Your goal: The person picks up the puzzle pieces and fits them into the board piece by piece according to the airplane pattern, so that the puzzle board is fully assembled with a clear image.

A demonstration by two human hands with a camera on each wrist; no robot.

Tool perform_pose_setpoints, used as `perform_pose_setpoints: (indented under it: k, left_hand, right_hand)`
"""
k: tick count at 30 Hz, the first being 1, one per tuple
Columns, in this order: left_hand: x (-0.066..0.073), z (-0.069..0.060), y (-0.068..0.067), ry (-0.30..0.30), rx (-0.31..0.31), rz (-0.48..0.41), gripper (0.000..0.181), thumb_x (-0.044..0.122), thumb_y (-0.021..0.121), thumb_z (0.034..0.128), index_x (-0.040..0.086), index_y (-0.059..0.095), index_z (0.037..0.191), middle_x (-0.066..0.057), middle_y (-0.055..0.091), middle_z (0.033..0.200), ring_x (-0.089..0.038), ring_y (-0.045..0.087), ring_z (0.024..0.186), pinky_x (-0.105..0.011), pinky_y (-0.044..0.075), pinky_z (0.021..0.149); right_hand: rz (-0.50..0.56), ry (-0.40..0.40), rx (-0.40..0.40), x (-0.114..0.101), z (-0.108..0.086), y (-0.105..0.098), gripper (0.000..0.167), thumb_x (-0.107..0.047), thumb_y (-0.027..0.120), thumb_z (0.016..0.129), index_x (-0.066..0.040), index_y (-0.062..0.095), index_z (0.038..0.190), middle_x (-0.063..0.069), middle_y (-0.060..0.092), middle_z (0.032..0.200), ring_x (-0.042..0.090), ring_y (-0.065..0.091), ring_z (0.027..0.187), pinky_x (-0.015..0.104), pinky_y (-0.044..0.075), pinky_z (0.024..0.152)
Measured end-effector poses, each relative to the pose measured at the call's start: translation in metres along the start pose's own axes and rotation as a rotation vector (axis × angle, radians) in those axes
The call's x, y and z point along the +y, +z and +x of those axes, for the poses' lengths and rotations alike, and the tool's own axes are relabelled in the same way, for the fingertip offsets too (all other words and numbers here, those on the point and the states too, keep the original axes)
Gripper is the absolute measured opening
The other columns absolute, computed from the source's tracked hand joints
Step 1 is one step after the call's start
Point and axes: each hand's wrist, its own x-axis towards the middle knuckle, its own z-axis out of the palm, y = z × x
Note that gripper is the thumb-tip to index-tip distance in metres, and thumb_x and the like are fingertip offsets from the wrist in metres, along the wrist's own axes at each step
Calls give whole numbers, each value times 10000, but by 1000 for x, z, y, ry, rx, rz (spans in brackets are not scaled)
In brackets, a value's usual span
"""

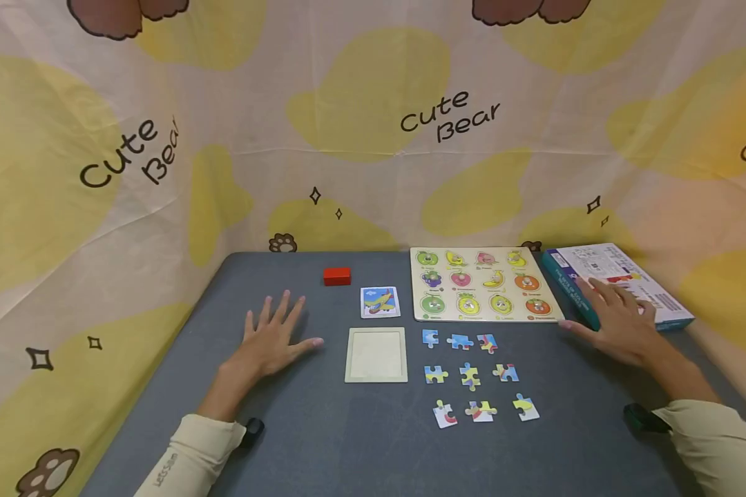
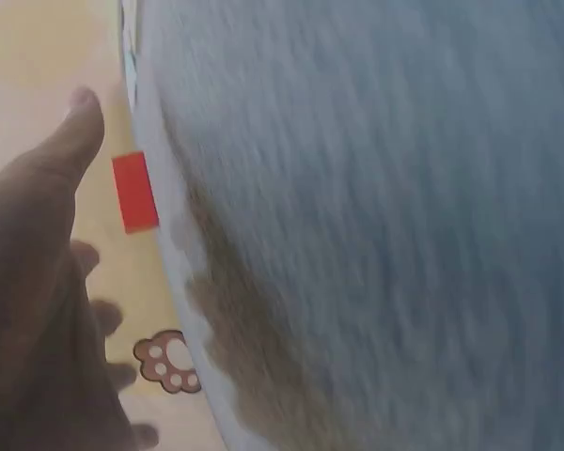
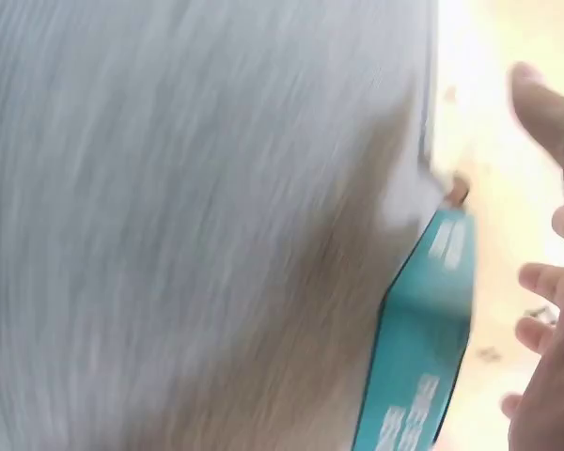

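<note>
My left hand [image 1: 272, 345] is spread over the grey table, left of a square cream tray [image 1: 376, 355], and holds nothing. In the left wrist view the hand [image 2: 47, 254] has its fingers apart, with a red block [image 2: 135, 193] beyond. My right hand [image 1: 624, 328], fingers spread, is over the near left part of a teal and white box [image 1: 634, 276]; contact cannot be told. The right wrist view has that hand [image 3: 555, 282] beside the box's teal side [image 3: 418, 329]. Several jigsaw pieces [image 1: 470, 377] lie in loose rows between the hands, right of the tray.
Behind the tray lies a small airplane picture card [image 1: 380, 302], with the red block [image 1: 337, 277] to its back left. A fruit picture board [image 1: 486, 284] lies behind the pieces, beside the box. Patterned cloth [image 1: 360, 124] hangs behind the table [image 1: 348, 442].
</note>
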Motion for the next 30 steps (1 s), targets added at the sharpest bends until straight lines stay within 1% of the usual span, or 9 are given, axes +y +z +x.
perform_pose_setpoints:
  k: [2, 7, 10, 14, 16, 19, 23, 26, 30]
  left_hand:
    - [7, -1, 0, 34, -45, -41, 1013, 705, 605, 965, 122, 220, 1700, -215, 115, 1763, -554, 77, 1593, -811, 17, 1165]
    - [30, -5, 2, 109, -175, -141, 1038, 624, 738, 915, 109, 271, 1686, -159, 212, 1758, -514, 160, 1593, -802, 44, 1172]
    - [44, -4, 5, 135, -214, -179, 1066, 591, 802, 873, 103, 301, 1677, -132, 276, 1743, -470, 231, 1584, -786, 111, 1179]
    - [56, 1, 10, 173, -218, -234, 1079, 548, 880, 816, 94, 369, 1651, -136, 374, 1690, -420, 340, 1540, -755, 214, 1172]
    - [59, 4, 13, 190, -220, -260, 1077, 517, 909, 794, 83, 397, 1636, -141, 404, 1664, -405, 368, 1522, -730, 238, 1180]
    - [62, 8, 16, 197, -229, -280, 1069, 481, 927, 783, 68, 414, 1625, -142, 416, 1651, -382, 379, 1515, -693, 240, 1203]
    - [63, 10, 17, 189, -231, -284, 1062, 457, 935, 777, 60, 423, 1618, -136, 417, 1654, -368, 376, 1523, -683, 231, 1211]
    - [64, 9, 17, 186, -228, -282, 1061, 448, 940, 773, 51, 429, 1613, -131, 419, 1654, -359, 378, 1526, -690, 224, 1210]
    - [64, 9, 18, 181, -231, -279, 1060, 447, 942, 772, 49, 432, 1611, -115, 412, 1658, -338, 385, 1525, -682, 219, 1216]
  right_hand:
    - [2, -34, 26, -12, 3, 0, 1047, -665, 629, 948, -102, 157, 1693, 352, 258, 1632, 669, 199, 1410, 880, 117, 996]
    - [37, -115, 60, -50, 11, 1, 981, -573, 738, 922, -55, 314, 1640, 342, 400, 1556, 607, 299, 1379, 822, 196, 1021]
    - [83, -154, 46, -76, 18, 2, 911, -522, 777, 917, -32, 418, 1595, 320, 443, 1543, 574, 330, 1372, 793, 227, 1028]
    - [127, -190, 8, -108, 24, 8, 805, -467, 813, 901, -34, 542, 1524, 294, 501, 1517, 546, 352, 1374, 751, 264, 1052]
    - [137, -216, -14, -123, 28, 11, 769, -444, 827, 893, -40, 580, 1499, 278, 537, 1498, 529, 384, 1368, 731, 288, 1058]
    - [137, -264, -45, -145, 34, 16, 734, -425, 840, 886, -54, 613, 1476, 247, 592, 1461, 490, 453, 1336, 711, 325, 1047]
    - [172, -315, -87, -169, 41, 25, 660, -371, 856, 881, -66, 661, 1432, 211, 632, 1427, 442, 496, 1291, 658, 348, 1013]
    - [187, -338, -126, -182, 46, 32, 594, -332, 867, 875, -76, 702, 1385, 170, 664, 1392, 406, 509, 1277, 637, 358, 1027]
    - [178, -355, -176, -196, 50, 38, 508, -295, 882, 867, -108, 753, 1321, 97, 710, 1324, 327, 540, 1190, 582, 393, 1014]
